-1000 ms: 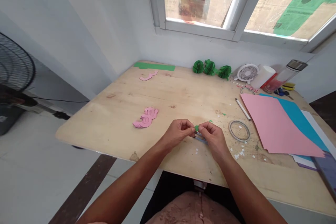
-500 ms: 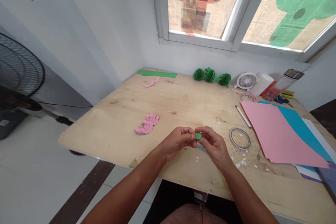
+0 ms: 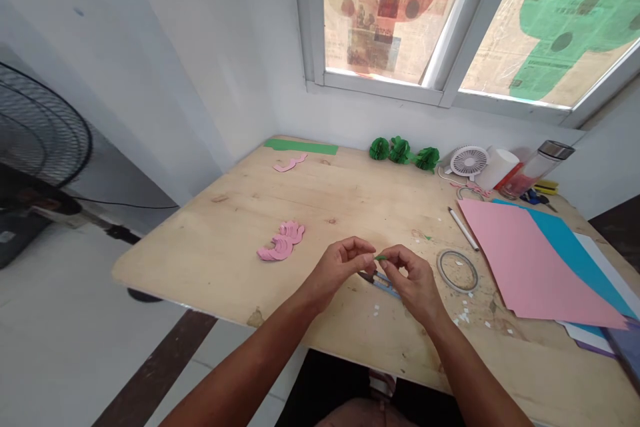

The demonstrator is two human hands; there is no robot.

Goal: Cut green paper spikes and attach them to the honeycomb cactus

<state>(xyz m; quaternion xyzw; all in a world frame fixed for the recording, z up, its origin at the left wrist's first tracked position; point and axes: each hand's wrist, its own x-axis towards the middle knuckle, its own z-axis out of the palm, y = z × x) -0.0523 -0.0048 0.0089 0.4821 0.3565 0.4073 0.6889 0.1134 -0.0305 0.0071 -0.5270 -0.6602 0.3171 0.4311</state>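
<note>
Green paper piece (image 3: pixel 381 257): small, between the 2 hands, above the table (image 3: pixel 215 247). Now shows as a thin sliver; 0.5 s ago a broader face is seen. Reads as turned or tilted; whether it is folded cannot be told.
Right hand (image 3: pixel 413 277): thumb and forefinger pinch the piece, other fingers curled behind.
Left hand (image 3: pixel 340 267): fingers curved, thumb tip at the piece's near end. Pinch or mere contact: cannot tell. At 1.0 s ago, both hands pinch it.
Bearing on the work: the right hand appears to carry the main grip, the left probably guiding; handling of the piece seems unfinished.
Blue tool (image 3: pixel 385 288): lies on the table below the hands, dark end pointing left. More of it shows than 0.5 s ago; partly hidden, kind uncertain.
Tape ring (image 3: pixel 440 272): flat, beside the right hand, unmoved; white scraps (image 3: pixel 465 315) near it.
Pink scalloped stack (image 3: pixel 281 248): left of the left hand, apart from it, unchanged.
Green paper ornaments (image 3: pixel 399 150): 3, in a row at the wall, unchanged.
</note>
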